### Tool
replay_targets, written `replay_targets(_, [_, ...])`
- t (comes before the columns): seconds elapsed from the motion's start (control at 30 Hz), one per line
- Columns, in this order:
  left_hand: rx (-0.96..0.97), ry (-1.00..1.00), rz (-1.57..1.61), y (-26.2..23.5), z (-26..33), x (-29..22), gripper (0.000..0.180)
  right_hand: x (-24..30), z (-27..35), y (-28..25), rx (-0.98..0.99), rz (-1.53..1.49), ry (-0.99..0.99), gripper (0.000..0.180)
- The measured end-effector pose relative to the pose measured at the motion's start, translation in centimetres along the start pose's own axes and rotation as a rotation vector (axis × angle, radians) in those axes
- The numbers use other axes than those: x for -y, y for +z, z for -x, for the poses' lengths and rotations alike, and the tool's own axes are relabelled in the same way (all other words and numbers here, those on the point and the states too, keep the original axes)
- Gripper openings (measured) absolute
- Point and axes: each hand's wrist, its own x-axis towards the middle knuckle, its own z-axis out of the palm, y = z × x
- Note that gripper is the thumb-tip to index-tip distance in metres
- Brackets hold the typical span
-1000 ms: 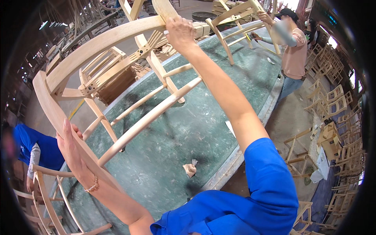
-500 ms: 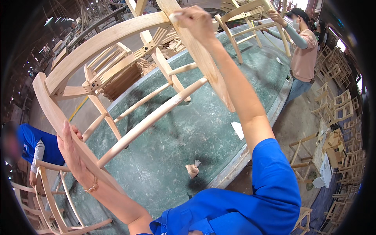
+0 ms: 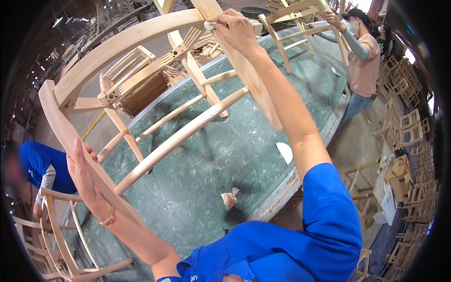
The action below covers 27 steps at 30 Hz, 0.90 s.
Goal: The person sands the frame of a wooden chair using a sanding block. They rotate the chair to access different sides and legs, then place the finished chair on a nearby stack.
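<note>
A bare wooden chair frame (image 3: 182,140) stands tilted over the green tabletop (image 3: 188,188), its curved rail and rungs joining the legs. My left hand (image 3: 83,176) wraps round the left leg, thumb along its face and fingertips behind it. At the top, my right hand (image 3: 236,33) pinches a small white pad (image 3: 209,26) whose material I cannot make out. The pad lies against the joint between the curved rail (image 3: 127,44) and the right leg (image 3: 249,77).
A crumpled beige scrap (image 3: 229,200) and a white half-round piece (image 3: 283,152) lie on the table. Another person (image 3: 364,61) handles a second chair (image 3: 284,47) at far right. Someone in blue (image 3: 44,164) is at left beside another chair (image 3: 58,230). Several chairs (image 3: 411,127) stand along the right.
My right hand, blurred before, now shows sharply, with the white pad still at the joint. The chair frame appears slightly higher in view; my left hand keeps its hold.
</note>
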Motion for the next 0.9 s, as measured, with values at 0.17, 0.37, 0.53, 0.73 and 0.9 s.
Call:
replay_targets(0.17, [0.005, -0.008, -0.029, -1.1, -0.5, -0.2, 0.031, 0.7, 8.0, -3.6, 0.142, -0.198, 0.26, 0.016])
replay_targets(0.37, [0.037, -0.052, -0.035, -1.2, -1.9, 0.4, 0.033, -0.1, 28.0, -10.2, 0.159, -0.72, 0.942, 0.018])
replay_targets(0.53, [0.04, -0.134, -0.043, -2.0, -3.9, 0.4, 0.03, -0.7, 41.2, -15.4, 0.075, -0.491, 1.162, 0.022])
replay_targets(0.73, [0.066, -0.188, -0.279, -3.4, -5.2, 2.2, 0.053, 0.5, 51.3, -20.3, 0.378, -0.006, 1.221, 0.022])
replay_targets(0.9, [0.73, 0.079, -0.448, -9.3, -9.5, -1.3, 0.068, 2.9, 56.0, -20.3, 0.292, -0.058, 1.402, 0.019])
